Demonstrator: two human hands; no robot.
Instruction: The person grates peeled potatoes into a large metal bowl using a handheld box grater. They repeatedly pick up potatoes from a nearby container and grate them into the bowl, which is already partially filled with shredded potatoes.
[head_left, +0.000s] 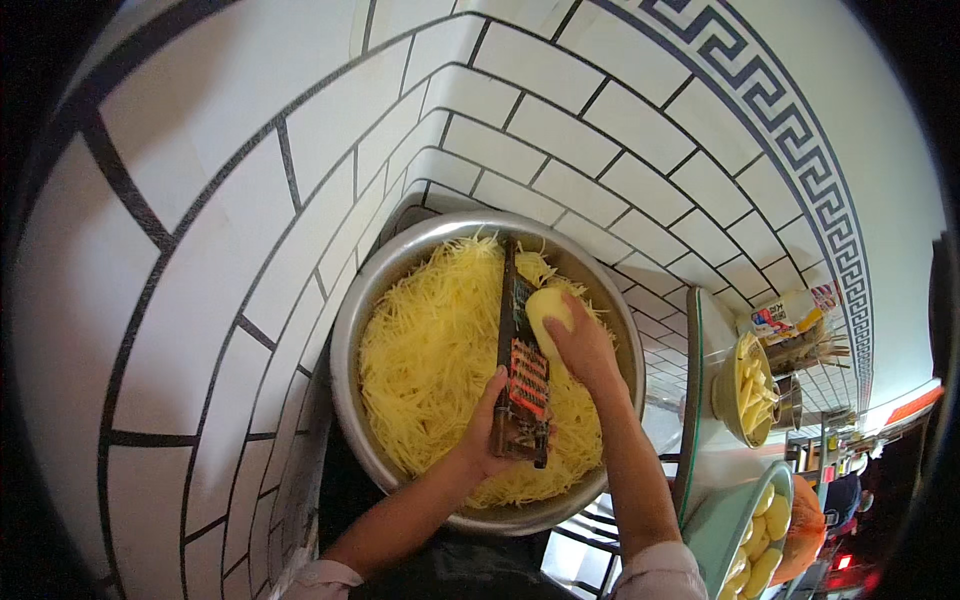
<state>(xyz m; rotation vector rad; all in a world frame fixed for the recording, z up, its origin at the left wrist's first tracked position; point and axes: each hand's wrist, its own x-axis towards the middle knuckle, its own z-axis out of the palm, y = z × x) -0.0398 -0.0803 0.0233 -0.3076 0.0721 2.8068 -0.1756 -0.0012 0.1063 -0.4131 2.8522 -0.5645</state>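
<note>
A dark handheld grater (525, 375) with an orange-red grating section stands inside a large round metal basin (352, 375). My left hand (487, 427) grips its near end. A peeled potato (551, 311) is held in my right hand (589, 349), against or very close to the grater's right face; the exact contact is hidden. Pale yellow shreds (420, 360) fill much of the basin, heaped highest left of the grater. More shreds lie under and to the right of it. The grater's far end reaches near the basin's far wall.
White tiled walls (540, 127) meet in a corner behind the basin. On the right, a glass-edged counter (694, 420) holds a bowl (724, 397) of cut pale pieces, a green tub (709, 525) of peeled potatoes, an orange pumpkin-like object (804, 525) and a labelled bottle (784, 319). A person (844, 499) is far back.
</note>
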